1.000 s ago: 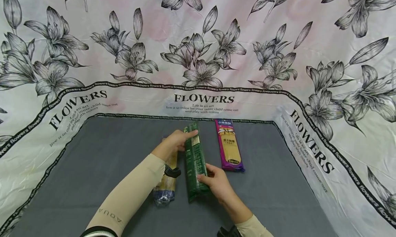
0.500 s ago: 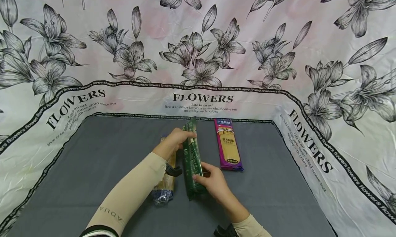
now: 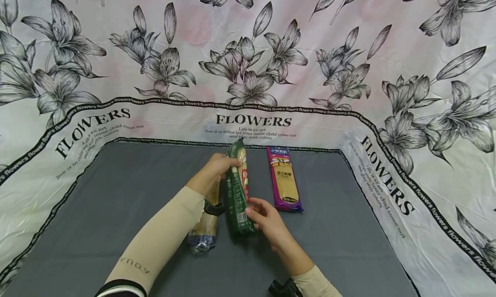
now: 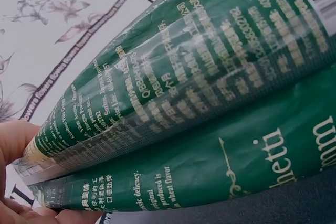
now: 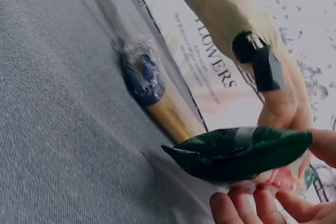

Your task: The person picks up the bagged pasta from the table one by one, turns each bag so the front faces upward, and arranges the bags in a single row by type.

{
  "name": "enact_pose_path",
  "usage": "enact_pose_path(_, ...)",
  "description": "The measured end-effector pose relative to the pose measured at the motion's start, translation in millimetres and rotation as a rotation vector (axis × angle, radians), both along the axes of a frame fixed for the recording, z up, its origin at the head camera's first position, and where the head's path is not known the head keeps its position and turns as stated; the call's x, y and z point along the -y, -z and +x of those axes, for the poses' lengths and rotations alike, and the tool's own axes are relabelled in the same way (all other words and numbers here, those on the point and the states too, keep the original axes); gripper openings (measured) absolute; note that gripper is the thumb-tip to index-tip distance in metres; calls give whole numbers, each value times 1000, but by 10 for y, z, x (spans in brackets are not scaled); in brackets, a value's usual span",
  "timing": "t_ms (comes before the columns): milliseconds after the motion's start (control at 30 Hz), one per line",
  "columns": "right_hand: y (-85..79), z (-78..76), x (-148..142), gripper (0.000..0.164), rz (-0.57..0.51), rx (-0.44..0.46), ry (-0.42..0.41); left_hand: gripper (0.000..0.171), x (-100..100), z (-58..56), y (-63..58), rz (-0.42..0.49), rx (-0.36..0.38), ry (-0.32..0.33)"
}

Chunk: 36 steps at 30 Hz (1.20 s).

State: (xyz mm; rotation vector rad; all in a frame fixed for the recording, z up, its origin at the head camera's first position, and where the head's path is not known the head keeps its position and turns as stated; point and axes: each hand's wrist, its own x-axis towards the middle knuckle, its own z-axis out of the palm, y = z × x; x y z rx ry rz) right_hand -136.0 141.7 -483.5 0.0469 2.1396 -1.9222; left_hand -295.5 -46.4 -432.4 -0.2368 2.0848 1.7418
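A green spaghetti packet (image 3: 235,198) is held up off the grey cloth, tilted, with its printed side, barcode and a red and cream strip showing. My left hand (image 3: 212,172) pinches its far end, thumb on top; in the left wrist view the fingers (image 4: 18,140) are at the packet's narrow end. Near the lower end, my right hand (image 3: 267,221) holds the right edge between thumb and fingers. The right wrist view looks at the packet's sealed end (image 5: 236,153), with right fingertips (image 5: 252,205) under it.
Left of the green packet, a clear packet of noodles with a blue end (image 3: 203,236) lies partly hidden under my left forearm. A purple and yellow pasta packet (image 3: 285,180) lies to the right. The grey cloth (image 3: 333,236) has a white flowered border (image 3: 252,125).
Both hands have moved the green packet slightly away from me and turned it, so a red and cream strip and the barcode now show. The other packets stay put.
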Motion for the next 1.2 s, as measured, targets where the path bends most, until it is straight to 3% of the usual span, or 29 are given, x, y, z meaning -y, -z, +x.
enact_pose_path(167, 49, -41, -68, 62, -183, 91, -58, 77, 13, -30, -26, 167, 11, -23)
enact_pose_path(367, 144, -53, -86, 58, -426, 176, -234, 58, 17, -39, -51, 248, 47, -66)
enact_pose_path(567, 162, -72, -71, 53, -548, 213, -338, 45, -5, -33, -76, 289, 63, -58)
enact_pose_path(700, 131, -80, -60, 53, -526, 216, -313, 41, -22, -37, -49, 320, 69, -31)
enact_pose_path(967, 115, -41, 2, 49, -349, 155, -185, 42, -78, -58, 91, 383, 37, 74)
enact_pose_path(1200, 78, -10, 45, 41, -240, 91, -51, 49, -69, -46, 75, 394, 42, 132)
